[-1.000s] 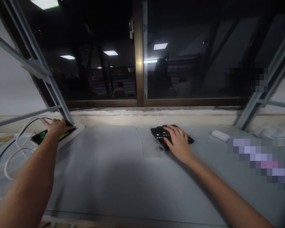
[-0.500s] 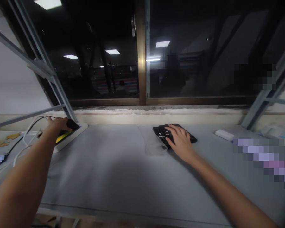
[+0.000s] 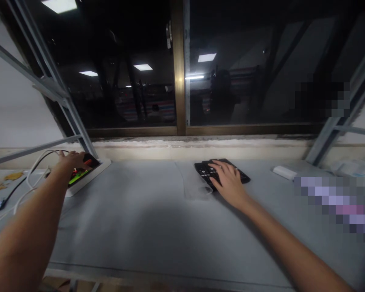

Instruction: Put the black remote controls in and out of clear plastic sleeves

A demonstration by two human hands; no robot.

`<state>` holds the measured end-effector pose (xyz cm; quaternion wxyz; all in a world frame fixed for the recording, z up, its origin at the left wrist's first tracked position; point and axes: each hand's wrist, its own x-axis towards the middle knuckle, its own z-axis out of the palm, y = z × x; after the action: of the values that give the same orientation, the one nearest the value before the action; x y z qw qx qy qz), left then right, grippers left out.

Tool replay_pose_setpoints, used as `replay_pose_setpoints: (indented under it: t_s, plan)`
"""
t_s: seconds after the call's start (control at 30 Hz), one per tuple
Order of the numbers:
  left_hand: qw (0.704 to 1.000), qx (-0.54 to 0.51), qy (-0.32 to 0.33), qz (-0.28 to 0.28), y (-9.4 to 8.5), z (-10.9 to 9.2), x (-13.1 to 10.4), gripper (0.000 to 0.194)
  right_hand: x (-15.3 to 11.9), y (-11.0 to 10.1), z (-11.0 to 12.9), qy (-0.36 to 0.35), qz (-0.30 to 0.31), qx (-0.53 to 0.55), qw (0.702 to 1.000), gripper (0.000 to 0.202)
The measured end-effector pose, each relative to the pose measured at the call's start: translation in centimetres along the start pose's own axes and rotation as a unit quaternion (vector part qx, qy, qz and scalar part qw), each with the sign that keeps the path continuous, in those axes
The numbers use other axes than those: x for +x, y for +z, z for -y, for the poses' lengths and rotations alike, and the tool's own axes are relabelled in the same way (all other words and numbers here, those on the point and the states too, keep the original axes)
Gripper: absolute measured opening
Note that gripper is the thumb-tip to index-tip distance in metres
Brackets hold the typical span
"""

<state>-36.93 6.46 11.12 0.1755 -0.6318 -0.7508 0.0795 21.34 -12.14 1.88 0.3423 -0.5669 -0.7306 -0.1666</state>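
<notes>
At the left, my left hand (image 3: 69, 161) reaches over a device with a lit screen (image 3: 79, 175) set in a white casing (image 3: 93, 176). Its fingers stretch across the dark upper part of the screen, where green and red show; the hand covers the rest. My right hand (image 3: 229, 180) lies with spread fingers on a black panel of small buttons (image 3: 203, 169), keyboard-like, its exact kind unclear. The palm and fingers hide part of the buttons. Beside and partly against the panel is a clear plastic bag (image 3: 191, 190).
Both lie on a grey tabletop (image 3: 146, 227) below a dark window (image 3: 134, 89). White and black cables (image 3: 26, 186) run at the left. A small white box (image 3: 284, 172) sits right of the panel. Metal frame posts (image 3: 76, 113) rise at both sides.
On the left device, the screen's colour has gone from yellow to green with red. Both hands keep nearly the same places; the whole view has shifted slightly.
</notes>
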Motion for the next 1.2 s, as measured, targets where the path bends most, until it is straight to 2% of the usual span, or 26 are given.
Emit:
replay_pose_setpoints:
  t_s: [0.1,0.27,0.47,0.63,0.97,1.2]
  plan:
    - [0.998,0.034,-0.035,0.046,-0.1,-0.2,0.0,0.079,0.0,0.0,0.0,-0.005,0.001,-0.001,1.0,0.04]
    - [0.997,0.016,-0.043,0.055,-0.7,-0.7,-0.1,0.08,0.0,0.0,0.1,-0.008,0.006,-0.01,1.0,0.039]
    - [0.996,-0.06,-0.071,0.007,-0.3,-1.8,-0.4,0.071,0.0,-0.2,0.2,-0.007,0.014,-0.006,1.0,0.039]
    - [0.995,-0.05,-0.082,-0.015,0.4,-2.5,-0.7,0.072,0.0,-0.2,0.2,-0.006,0.023,-0.003,1.0,0.039]
    - [0.996,-0.047,-0.079,-0.012,0.5,-2.2,-0.3,0.086,0.0,0.0,0.2,-0.011,0.019,-0.014,1.0,0.037]
    - [0.996,-0.036,-0.079,-0.017,0.4,-2.2,-0.3,0.079,-0.1,0.0,0.1,-0.018,0.012,-0.026,0.999,0.038]
